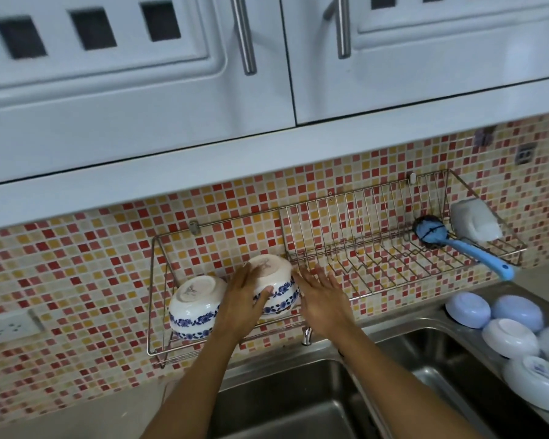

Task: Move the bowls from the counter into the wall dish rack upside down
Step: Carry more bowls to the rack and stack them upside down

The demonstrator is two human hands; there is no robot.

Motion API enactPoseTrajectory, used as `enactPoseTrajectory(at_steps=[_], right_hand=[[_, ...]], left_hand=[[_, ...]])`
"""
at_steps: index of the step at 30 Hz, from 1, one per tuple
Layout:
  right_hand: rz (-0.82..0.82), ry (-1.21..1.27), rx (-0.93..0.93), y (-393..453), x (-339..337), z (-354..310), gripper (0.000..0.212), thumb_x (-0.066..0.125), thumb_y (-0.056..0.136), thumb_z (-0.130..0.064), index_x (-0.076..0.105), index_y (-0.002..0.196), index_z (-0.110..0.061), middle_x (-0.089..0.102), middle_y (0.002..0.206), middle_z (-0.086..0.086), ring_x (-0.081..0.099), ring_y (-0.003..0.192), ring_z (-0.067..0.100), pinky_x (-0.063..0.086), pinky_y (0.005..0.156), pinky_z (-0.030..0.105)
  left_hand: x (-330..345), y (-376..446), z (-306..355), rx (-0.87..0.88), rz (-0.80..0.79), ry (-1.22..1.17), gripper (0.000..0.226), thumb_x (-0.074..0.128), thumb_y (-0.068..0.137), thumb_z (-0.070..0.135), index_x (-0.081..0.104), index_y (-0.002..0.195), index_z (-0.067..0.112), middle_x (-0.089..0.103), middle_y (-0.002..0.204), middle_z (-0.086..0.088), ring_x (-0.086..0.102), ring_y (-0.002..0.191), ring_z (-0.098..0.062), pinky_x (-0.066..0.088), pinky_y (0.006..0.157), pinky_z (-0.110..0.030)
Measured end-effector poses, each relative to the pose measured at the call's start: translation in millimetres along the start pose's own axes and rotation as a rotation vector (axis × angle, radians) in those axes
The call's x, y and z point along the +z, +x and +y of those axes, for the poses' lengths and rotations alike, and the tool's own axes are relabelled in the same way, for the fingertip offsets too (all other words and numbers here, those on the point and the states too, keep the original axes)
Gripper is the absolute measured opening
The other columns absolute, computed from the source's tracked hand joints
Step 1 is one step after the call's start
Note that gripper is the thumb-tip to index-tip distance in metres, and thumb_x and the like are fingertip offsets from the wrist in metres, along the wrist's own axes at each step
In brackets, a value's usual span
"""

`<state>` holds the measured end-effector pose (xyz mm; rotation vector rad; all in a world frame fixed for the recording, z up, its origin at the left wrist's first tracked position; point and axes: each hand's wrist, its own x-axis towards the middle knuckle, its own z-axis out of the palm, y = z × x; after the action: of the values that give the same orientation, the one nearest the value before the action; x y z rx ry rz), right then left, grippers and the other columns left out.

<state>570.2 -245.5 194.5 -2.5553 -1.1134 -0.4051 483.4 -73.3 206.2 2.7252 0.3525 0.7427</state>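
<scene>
A wire wall dish rack [377, 248] hangs on the mosaic tiles. Two white bowls with blue flower bands sit upside down in its left section: one [194, 307] at the far left, the other [278, 280] beside it. My left hand [246, 301] lies against the second bowl's left side, thumb on its flower band. Just right of that bowl, my right hand [322, 296] hovers with fingers spread and holds nothing. Several pale blue and white bowls [507, 337] lie upside down on the counter at the right.
A blue-handled dish brush [460, 245] and a white sponge [476, 223] rest in the rack's right end. A steel double sink [286, 403] lies below the rack, with a tap base [307, 335] behind it. White cupboards [203, 90] overhang; a wall socket [10, 327] sits at left.
</scene>
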Motion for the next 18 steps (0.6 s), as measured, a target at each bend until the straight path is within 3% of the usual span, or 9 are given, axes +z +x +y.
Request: enactPoseTrajectory(at_steps=[2,4,8,10,12,14,16,18], right_hand=[[-0.024,0.031,0.007,-0.7,-2.6,-0.5,0.059,0.033,0.098,-0.024,0.01,0.153,-0.026,0.011,0.161,-0.004,0.003,0.149,0.025,0.013,0.119,0.04],[-0.022,0.054,0.014,-2.4,-3.5,-0.9,0.058,0.034,0.098,-0.022,0.014,0.152,-0.025,0.015,0.16,-0.005,0.007,0.149,0.025,0.021,0.117,0.041],[-0.001,0.042,0.024,-2.4,0.0,-3.1,0.053,0.033,0.098,-0.025,0.023,0.15,-0.022,0.022,0.159,0.0,0.012,0.148,0.023,0.01,0.119,0.042],[0.018,0.023,0.048,-3.0,2.3,-4.1,0.05,0.03,0.1,-0.027,0.026,0.149,-0.02,0.024,0.159,0.001,0.013,0.148,0.02,0.006,0.119,0.041],[0.066,0.02,0.098,-8.7,5.7,-7.7,0.05,0.03,0.101,-0.029,0.028,0.149,-0.017,0.027,0.157,0.003,0.017,0.147,0.019,0.008,0.119,0.041],[0.178,0.022,0.159,-19.9,12.2,-15.9,0.049,0.043,0.098,-0.028,0.036,0.144,-0.013,0.039,0.151,0.008,0.029,0.143,0.022,0.014,0.117,0.042],[0.296,0.049,0.219,-28.7,23.0,-26.5,0.047,0.055,0.092,-0.021,0.047,0.137,-0.009,0.055,0.138,0.012,0.045,0.134,0.026,0.016,0.116,0.043],[0.379,0.08,0.278,-34.9,33.4,-36.5,0.044,0.046,0.093,-0.02,0.048,0.135,-0.01,0.057,0.136,0.012,0.046,0.132,0.027,0.012,0.119,0.042]], left_hand=[[-1.6,-0.1,-1.4,-0.017,-0.017,-0.051,0.059,0.04,0.094,0.05,0.027,0.146,0.026,0.025,0.156,0.002,0.02,0.144,-0.017,0.023,0.116,-0.037],[-3.8,-3.1,-1.4,-0.013,-0.028,-0.07,0.06,0.04,0.094,0.05,0.026,0.147,0.026,0.022,0.157,0.003,0.017,0.144,-0.016,0.023,0.117,-0.038],[-5.8,-17.6,-1.1,-0.008,-0.091,0.025,0.069,0.027,0.094,0.057,-0.001,0.151,0.03,-0.002,0.16,0.008,-0.002,0.147,-0.013,0.018,0.118,-0.041],[-4.1,-24.2,-3.3,0.009,-0.061,0.094,0.072,0.015,0.092,0.062,-0.007,0.15,0.027,-0.006,0.16,0.005,-0.005,0.147,-0.014,0.013,0.12,-0.038],[-2.5,-33.3,-6.8,0.025,-0.035,0.185,0.075,0.0,0.089,0.063,-0.008,0.15,0.021,-0.006,0.16,0.001,-0.006,0.147,-0.016,0.005,0.12,-0.034],[-1.5,-44.0,-9.2,0.047,-0.036,0.257,0.078,-0.015,0.085,0.062,-0.011,0.149,0.019,-0.013,0.158,0.0,-0.01,0.147,-0.018,-0.001,0.119,-0.032],[-0.1,-53.9,-14.0,0.033,-0.045,0.293,0.071,-0.012,0.089,0.058,-0.009,0.149,0.021,-0.013,0.156,0.0,-0.008,0.147,-0.02,-0.003,0.119,-0.033],[-0.7,-63.2,-18.8,0.044,-0.017,0.323,0.061,0.003,0.097,0.051,0.007,0.15,0.021,0.005,0.156,-0.003,0.011,0.146,-0.024,0.001,0.121,-0.037]])
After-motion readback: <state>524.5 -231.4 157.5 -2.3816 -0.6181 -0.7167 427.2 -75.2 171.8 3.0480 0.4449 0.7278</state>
